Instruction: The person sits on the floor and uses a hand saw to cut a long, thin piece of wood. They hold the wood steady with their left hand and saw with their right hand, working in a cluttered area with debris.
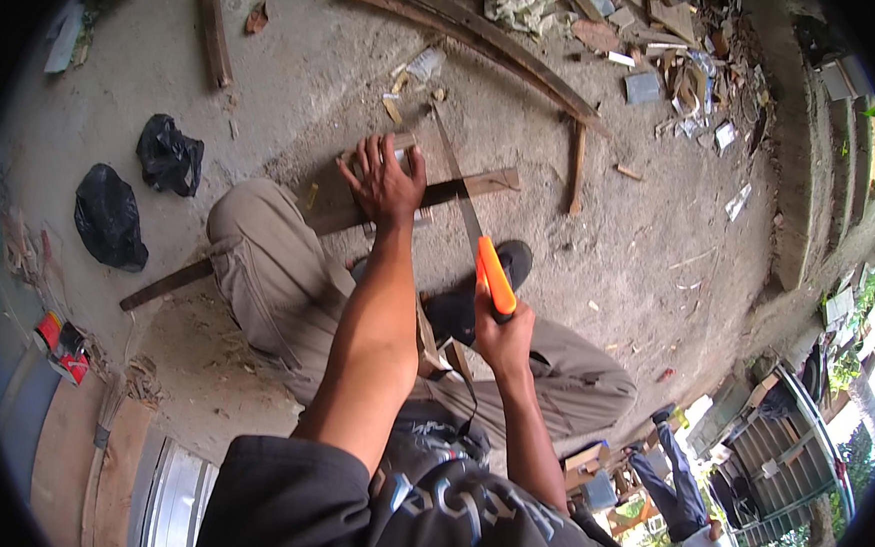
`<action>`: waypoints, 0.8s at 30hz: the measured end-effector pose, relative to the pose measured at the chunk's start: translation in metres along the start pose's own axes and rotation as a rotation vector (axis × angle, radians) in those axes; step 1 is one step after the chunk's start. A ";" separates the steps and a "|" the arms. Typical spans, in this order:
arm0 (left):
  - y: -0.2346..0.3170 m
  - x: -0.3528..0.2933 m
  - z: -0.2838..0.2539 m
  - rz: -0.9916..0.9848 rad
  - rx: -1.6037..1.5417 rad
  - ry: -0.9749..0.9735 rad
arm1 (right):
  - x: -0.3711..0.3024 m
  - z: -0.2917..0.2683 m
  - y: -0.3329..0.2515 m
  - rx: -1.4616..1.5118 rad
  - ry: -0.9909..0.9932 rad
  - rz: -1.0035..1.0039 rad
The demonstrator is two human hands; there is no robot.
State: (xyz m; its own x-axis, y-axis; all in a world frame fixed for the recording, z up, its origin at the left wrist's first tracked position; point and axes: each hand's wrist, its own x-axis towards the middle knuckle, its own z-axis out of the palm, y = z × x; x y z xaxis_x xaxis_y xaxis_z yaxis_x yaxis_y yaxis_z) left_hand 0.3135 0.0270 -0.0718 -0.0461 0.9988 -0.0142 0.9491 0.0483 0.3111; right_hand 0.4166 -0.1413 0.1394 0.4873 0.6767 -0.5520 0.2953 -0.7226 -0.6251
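A hand saw with an orange handle (497, 275) is gripped in my right hand (504, 336), its fingers closed round the grip. Its thin metal blade (448, 149) points away from me and crosses a dark wooden plank (488, 183) lying crosswise in front of me. Left of the blade, my left hand (388, 178) presses down on the wood with its fingers spaced and bent over a piece there. That piece is mostly hidden under the palm. My shoe (511, 263) is just behind the plank, close to the saw handle.
Long wooden beams (472, 35) lie ahead on the concrete floor (298, 95). Wood scraps and rubbish (685, 78) are heaped at the far right, beside concrete steps (828, 187). Two black plastic bags (110, 215) sit at left. Another person (689, 510) is at lower right.
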 end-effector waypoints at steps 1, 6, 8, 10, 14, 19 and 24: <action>-0.002 -0.009 -0.001 -0.007 0.014 -0.003 | -0.006 -0.002 -0.002 -0.001 -0.009 0.010; -0.005 -0.017 -0.002 -0.016 0.042 0.016 | -0.083 -0.056 -0.018 -0.113 -0.044 0.060; -0.003 -0.019 -0.002 -0.011 0.042 0.012 | -0.105 -0.073 -0.022 -0.120 -0.030 0.096; -0.004 -0.017 -0.001 -0.020 0.045 0.003 | -0.103 -0.074 -0.027 -0.131 -0.035 0.071; -0.004 -0.023 -0.004 -0.014 0.037 -0.040 | -0.066 -0.042 -0.029 -0.095 -0.029 0.055; -0.007 -0.016 -0.003 0.003 0.042 0.041 | -0.102 -0.061 -0.035 -0.087 0.000 0.058; -0.001 -0.016 0.001 0.019 0.009 0.046 | -0.071 -0.032 -0.020 -0.058 -0.027 0.071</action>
State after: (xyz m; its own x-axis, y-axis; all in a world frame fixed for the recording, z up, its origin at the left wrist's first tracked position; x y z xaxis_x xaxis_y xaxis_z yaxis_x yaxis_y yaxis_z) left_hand 0.3132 0.0106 -0.0730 -0.0419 0.9985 0.0352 0.9528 0.0294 0.3022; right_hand 0.4026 -0.1797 0.2092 0.4867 0.6265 -0.6088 0.3080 -0.7752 -0.5515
